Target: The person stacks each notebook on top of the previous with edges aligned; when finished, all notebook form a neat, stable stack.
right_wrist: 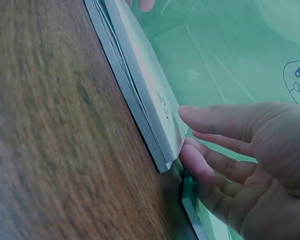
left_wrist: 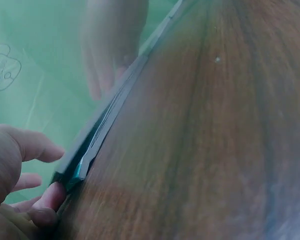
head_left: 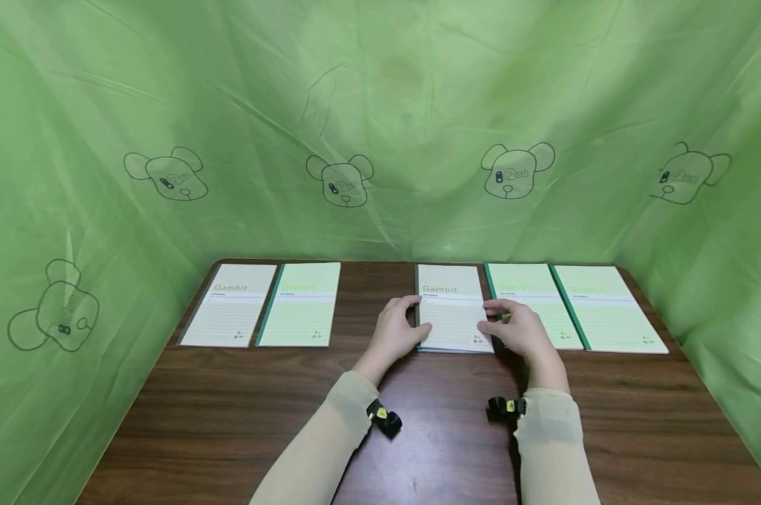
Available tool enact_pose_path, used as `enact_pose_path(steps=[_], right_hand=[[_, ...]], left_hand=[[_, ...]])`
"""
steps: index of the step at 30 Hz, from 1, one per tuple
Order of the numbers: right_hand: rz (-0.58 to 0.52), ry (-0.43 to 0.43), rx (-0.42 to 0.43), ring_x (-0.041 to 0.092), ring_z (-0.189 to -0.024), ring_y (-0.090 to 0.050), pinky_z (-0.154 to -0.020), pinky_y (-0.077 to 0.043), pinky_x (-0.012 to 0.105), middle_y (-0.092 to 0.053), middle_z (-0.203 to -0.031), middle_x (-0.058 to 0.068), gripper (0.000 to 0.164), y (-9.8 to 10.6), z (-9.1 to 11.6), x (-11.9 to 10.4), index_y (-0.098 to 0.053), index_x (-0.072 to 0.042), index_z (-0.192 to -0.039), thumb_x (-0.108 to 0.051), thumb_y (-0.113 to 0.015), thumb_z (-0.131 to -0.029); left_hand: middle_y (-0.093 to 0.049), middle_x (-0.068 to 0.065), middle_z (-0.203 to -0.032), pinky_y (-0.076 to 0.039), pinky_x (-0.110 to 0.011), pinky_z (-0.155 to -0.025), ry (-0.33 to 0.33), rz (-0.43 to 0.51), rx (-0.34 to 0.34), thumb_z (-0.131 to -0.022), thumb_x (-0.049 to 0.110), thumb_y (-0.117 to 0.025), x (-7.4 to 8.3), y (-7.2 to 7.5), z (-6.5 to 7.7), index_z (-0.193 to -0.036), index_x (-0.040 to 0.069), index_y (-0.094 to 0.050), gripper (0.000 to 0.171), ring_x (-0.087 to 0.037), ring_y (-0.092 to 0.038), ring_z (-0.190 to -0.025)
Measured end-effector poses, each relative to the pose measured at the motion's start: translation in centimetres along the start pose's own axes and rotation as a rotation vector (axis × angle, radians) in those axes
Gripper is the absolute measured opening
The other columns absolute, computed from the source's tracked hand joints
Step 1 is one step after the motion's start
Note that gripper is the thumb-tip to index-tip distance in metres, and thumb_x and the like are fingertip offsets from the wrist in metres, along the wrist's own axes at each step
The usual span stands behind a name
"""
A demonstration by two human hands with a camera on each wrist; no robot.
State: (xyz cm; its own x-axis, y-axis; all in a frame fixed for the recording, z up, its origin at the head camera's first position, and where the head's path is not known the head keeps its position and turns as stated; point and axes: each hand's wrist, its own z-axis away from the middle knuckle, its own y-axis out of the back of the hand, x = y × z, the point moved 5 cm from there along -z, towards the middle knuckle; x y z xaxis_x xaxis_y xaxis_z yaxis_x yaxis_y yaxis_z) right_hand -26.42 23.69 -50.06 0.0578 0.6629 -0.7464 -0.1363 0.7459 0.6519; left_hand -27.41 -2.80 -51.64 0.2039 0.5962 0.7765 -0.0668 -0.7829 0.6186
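A white "Gambit" notebook with a dark spine lies right of the table's middle, on top of at least one other notebook whose edge shows below it. My left hand is at the left side of this stack, fingertips touching the spine edge; in the left wrist view its thumb and fingers stand apart around the near corner. My right hand is at the opposite side. Its fingers touch the right edge near the corner, without curling round the stack.
Two green notebooks lie to the right, the nearer partly behind my right hand. On the left lie a white notebook and a green notebook. Green curtain surrounds the brown table.
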Motion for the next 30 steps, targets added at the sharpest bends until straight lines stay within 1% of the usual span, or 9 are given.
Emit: enact_pose_path(steps=[3, 6, 10, 13, 16, 19, 22, 25, 30], right_hand=[[-0.013, -0.007, -0.014, 0.038, -0.121, -0.068, -0.086, -0.058, 0.044, -0.068, -0.140, 0.021, 0.052, -0.04, 0.14, -0.21, -0.065, -0.005, -0.148, -0.025, -0.079, -0.102], [-0.015, -0.010, -0.025, 0.037, -0.118, -0.069, -0.085, -0.058, 0.042, -0.068, -0.139, 0.022, 0.053, -0.03, 0.25, -0.37, -0.064, -0.004, -0.148, -0.023, -0.080, -0.101], [0.005, 0.003, -0.033, 0.035, -0.111, -0.069, -0.079, -0.057, 0.038, -0.069, -0.134, 0.023, 0.053, 0.07, 0.33, -0.42, -0.065, -0.003, -0.147, -0.022, -0.081, -0.100], [0.016, 0.017, -0.035, 0.035, -0.109, -0.069, -0.077, -0.056, 0.037, -0.069, -0.133, 0.023, 0.053, 0.17, 0.32, -0.38, -0.065, -0.004, -0.146, -0.022, -0.081, -0.100], [0.021, 0.034, -0.030, 0.034, -0.109, -0.069, -0.077, -0.056, 0.037, -0.069, -0.136, 0.022, 0.051, 0.25, 0.28, -0.31, -0.065, -0.004, -0.146, -0.019, -0.080, -0.100], [0.021, 0.054, -0.025, 0.033, -0.109, -0.069, -0.077, -0.056, 0.037, -0.068, -0.138, 0.021, 0.049, 0.30, 0.26, -0.26, -0.065, -0.004, -0.146, -0.017, -0.079, -0.101], [0.021, 0.060, -0.020, 0.032, -0.106, -0.069, -0.077, -0.056, 0.036, -0.069, -0.136, 0.020, 0.049, 0.21, 0.22, -0.24, -0.066, -0.005, -0.146, -0.017, -0.079, -0.101], [0.020, 0.065, -0.022, 0.031, -0.104, -0.069, -0.076, -0.055, 0.036, -0.070, -0.135, 0.020, 0.049, 0.15, 0.27, -0.37, -0.066, -0.005, -0.146, -0.018, -0.080, -0.101], [0.020, 0.066, -0.024, 0.031, -0.105, -0.070, -0.077, -0.056, 0.037, -0.069, -0.139, 0.021, 0.049, 0.16, 0.31, -0.52, -0.066, -0.005, -0.146, -0.018, -0.079, -0.101]], left_hand=[[-0.070, -0.012, -0.135, -0.052, -0.047, -0.109, 0.003, -0.010, 0.022, -0.091, 0.022, -0.083, -0.10, 0.21, 0.00, -0.142, 0.008, -0.069, 0.055, -0.031, -0.065, -0.127], [-0.072, -0.011, -0.131, -0.054, -0.045, -0.106, -0.005, -0.018, 0.020, -0.089, 0.021, -0.084, -0.10, 0.31, 0.00, -0.139, 0.007, -0.071, 0.053, -0.029, -0.066, -0.122], [-0.070, -0.012, -0.128, -0.058, -0.036, -0.091, -0.023, -0.013, -0.001, -0.086, 0.018, -0.086, -0.16, 0.24, 0.00, -0.135, 0.007, -0.072, 0.052, -0.020, -0.071, -0.096], [-0.067, -0.012, -0.126, -0.057, -0.029, -0.078, -0.026, 0.011, -0.013, -0.086, 0.016, -0.086, -0.26, 0.15, 0.03, -0.133, 0.007, -0.073, 0.049, -0.010, -0.066, -0.077], [-0.065, -0.013, -0.128, -0.055, -0.025, -0.075, -0.023, 0.034, -0.020, -0.086, 0.015, -0.086, -0.36, 0.05, 0.04, -0.130, 0.007, -0.074, 0.046, -0.004, -0.062, -0.073], [-0.063, -0.014, -0.131, -0.056, -0.025, -0.075, -0.016, 0.045, -0.018, -0.087, 0.015, -0.087, -0.47, -0.09, 0.03, -0.130, 0.008, -0.074, 0.045, -0.004, -0.063, -0.072], [-0.062, -0.015, -0.134, -0.057, -0.025, -0.075, -0.007, 0.045, -0.009, -0.087, 0.015, -0.087, -0.58, -0.15, 0.00, -0.129, 0.008, -0.074, 0.045, -0.004, -0.064, -0.073], [-0.062, -0.015, -0.133, -0.057, -0.025, -0.076, -0.008, 0.038, 0.001, -0.087, 0.015, -0.087, -0.61, -0.12, -0.06, -0.128, 0.008, -0.074, 0.044, -0.004, -0.065, -0.073], [-0.065, -0.013, -0.129, -0.057, -0.025, -0.077, -0.008, 0.027, -0.003, -0.087, 0.015, -0.086, -0.63, -0.04, -0.04, -0.128, 0.008, -0.075, 0.043, -0.003, -0.063, -0.074]])
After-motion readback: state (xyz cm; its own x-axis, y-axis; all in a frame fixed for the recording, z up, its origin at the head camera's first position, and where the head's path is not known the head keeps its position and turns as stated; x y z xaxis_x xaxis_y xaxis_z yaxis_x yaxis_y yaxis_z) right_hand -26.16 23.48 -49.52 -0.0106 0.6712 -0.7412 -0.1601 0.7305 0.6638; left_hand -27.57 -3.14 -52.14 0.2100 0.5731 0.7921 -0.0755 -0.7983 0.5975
